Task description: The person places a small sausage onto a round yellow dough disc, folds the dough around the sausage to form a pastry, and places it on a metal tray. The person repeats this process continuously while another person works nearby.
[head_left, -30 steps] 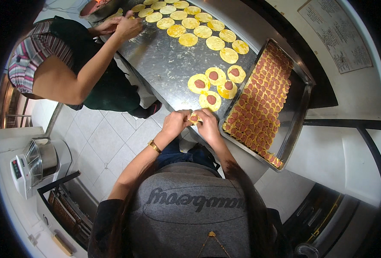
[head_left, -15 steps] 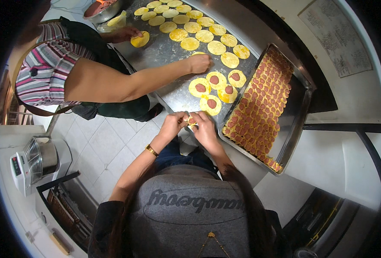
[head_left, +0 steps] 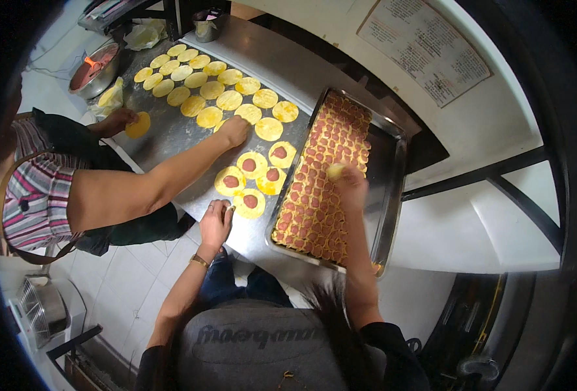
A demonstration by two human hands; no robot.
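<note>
Over the tray's filled part, my right hand (head_left: 352,189) is closed on a small yellow folded dumpling (head_left: 334,171), slightly blurred. Beneath it the metal tray (head_left: 386,189) holds many close-set rows of small yellow dumplings (head_left: 317,195) with pinkish filling showing. My left hand (head_left: 216,223) is at the table's near edge, fingers loosely bent and apart. Its fingertips come to the rim of the nearest dough round (head_left: 257,214), which carries a lump of pink filling (head_left: 250,201). Several more filled rounds (head_left: 230,181) lie just beyond, some overlapping.
Plain yellow dough rounds (head_left: 229,100) cover the metal table (head_left: 164,146) farther back. At left, a co-worker's hand (head_left: 236,131) reaches over them; the other hand (head_left: 120,120) holds a dough round. A steel bowl (head_left: 96,81) of pink filling stands far left. A mixer (head_left: 44,309) stands lower left.
My hands were together pinching a dumpling; now they are apart. The right has carried it over the tray, while the left has gone to the nearest filled round. The view has turned rightward.
</note>
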